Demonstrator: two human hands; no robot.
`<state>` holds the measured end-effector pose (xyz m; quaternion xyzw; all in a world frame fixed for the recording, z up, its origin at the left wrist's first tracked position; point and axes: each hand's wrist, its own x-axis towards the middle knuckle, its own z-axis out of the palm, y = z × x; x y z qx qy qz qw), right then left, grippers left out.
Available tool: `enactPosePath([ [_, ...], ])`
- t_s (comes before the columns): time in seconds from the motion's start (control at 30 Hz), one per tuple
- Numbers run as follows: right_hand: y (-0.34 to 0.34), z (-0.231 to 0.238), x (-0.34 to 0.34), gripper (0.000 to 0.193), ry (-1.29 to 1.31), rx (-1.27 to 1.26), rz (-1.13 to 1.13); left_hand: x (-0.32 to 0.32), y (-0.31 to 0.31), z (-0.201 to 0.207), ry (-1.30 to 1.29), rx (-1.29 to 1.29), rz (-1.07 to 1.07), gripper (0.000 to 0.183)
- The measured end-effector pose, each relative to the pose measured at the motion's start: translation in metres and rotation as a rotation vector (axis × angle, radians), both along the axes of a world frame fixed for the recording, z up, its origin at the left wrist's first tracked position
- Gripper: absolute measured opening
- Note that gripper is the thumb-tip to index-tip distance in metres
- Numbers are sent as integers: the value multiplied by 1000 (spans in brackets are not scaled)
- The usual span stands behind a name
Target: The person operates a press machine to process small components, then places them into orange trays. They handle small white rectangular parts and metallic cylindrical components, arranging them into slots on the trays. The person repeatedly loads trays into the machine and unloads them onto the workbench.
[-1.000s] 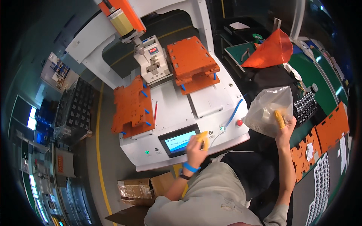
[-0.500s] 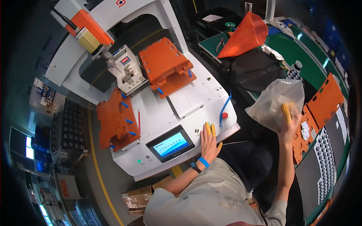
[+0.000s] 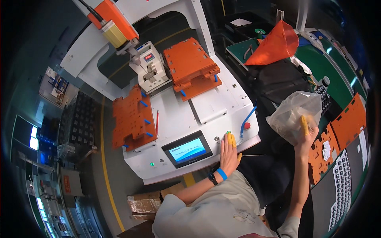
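"So, what's the right hand (image 3: 308,136) pinching?"
"A translucent plastic bag (image 3: 291,111), right of the white boxy machine (image 3: 178,113); the left hand (image 3: 229,156), straight-fingered and empty, is at the machine's front."
"Risk?"
"A slackening pinch could drop the bag."

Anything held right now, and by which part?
Right hand: translucent plastic bag, gripped at its right side. Left hand: fingers outstretched, no hold visible.

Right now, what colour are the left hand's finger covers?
Yellow finger covers, clearest in the head view.
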<state>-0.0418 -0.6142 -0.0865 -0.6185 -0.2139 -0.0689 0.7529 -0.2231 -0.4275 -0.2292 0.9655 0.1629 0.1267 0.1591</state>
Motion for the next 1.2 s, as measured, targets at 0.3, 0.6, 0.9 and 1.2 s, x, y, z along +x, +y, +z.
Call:
enactPosePath([
  [0.3, -8, -8, -1, 15, 18, -3, -67, -20, -2, -2, 2, -194, -66, 88],
  [0.6, -19, -15, -15, 19, 37, -2, -45, 29, -8, 50, -452, -550, -333, 91],
  [0.9, -16, 8, -34, 23, 177, -22, 112, 100, -13, 119, -140, -1261, -734, 34],
  [1.2, -33, 8, -26, 24, 165, 47, -4, 154, -14, 132, -323, -810, -929, 24],
])
